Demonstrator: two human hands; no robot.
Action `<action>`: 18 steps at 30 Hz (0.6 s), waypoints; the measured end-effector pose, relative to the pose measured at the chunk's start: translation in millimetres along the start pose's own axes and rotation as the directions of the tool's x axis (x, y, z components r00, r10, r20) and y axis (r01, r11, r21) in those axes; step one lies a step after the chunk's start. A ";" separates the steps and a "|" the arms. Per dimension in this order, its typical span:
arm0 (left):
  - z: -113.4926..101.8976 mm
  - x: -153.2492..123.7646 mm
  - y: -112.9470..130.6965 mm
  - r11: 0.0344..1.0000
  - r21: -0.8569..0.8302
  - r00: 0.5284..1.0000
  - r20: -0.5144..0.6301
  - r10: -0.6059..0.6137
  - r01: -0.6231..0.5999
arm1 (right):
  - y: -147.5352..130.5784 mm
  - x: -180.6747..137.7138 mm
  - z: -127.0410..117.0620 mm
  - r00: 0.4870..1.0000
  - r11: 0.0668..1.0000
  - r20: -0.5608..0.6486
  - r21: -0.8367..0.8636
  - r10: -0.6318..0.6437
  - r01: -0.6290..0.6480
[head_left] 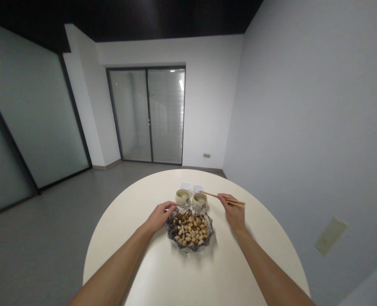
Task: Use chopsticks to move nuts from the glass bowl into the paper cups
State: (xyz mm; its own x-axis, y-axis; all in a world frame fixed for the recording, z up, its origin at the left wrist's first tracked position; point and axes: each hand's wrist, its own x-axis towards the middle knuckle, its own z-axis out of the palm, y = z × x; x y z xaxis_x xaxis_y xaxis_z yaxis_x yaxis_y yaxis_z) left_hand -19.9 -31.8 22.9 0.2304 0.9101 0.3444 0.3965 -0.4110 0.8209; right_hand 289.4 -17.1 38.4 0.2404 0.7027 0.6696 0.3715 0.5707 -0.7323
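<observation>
Currently | right hand (235,216) is pinching slim tan wooden chopsticks (209,194), axis running left, tips by rightmost round cream ceramic cup (200,202) | left hand (158,216) is touching scalloped clear-glass bowl (210,229), nearer; clasp unclear

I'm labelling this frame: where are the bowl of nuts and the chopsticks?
Bowl of nuts (211,226), head view, right side of the bowl's rim.
Chopsticks (210,194), head view, shaft toward the tips.

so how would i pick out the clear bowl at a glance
On the round cream table, look between the person's left hand and right hand. The bowl sits there, just nearer than two small cups. Unlike them, it is wide, see-through, jagged at the rim and filled with nuts.
</observation>
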 end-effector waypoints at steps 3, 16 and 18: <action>0.1 0.1 0.6 1.000 -0.001 1.000 0.003 0.005 -0.005 | -2.3 1.2 -1.0 1.000 1.000 -0.014 -0.006 0.005 -0.005; 1.8 1.6 -1.6 1.000 0.002 1.000 0.005 -0.011 0.011 | -34.7 -1.1 -11.0 0.996 0.990 0.089 0.137 0.018 -0.030; 2.1 1.7 -2.1 1.000 0.004 1.000 0.008 -0.011 0.011 | -33.5 -1.8 -10.3 0.988 0.991 0.154 0.122 0.028 -0.047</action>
State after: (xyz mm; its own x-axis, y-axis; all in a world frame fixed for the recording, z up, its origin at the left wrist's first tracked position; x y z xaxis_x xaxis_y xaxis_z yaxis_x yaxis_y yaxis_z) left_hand -18.5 -29.5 20.8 0.2331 0.9141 0.3318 0.4026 -0.4013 0.8228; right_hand 285.7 -41.9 63.0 0.1095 0.7756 0.6216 0.2474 0.5844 -0.7728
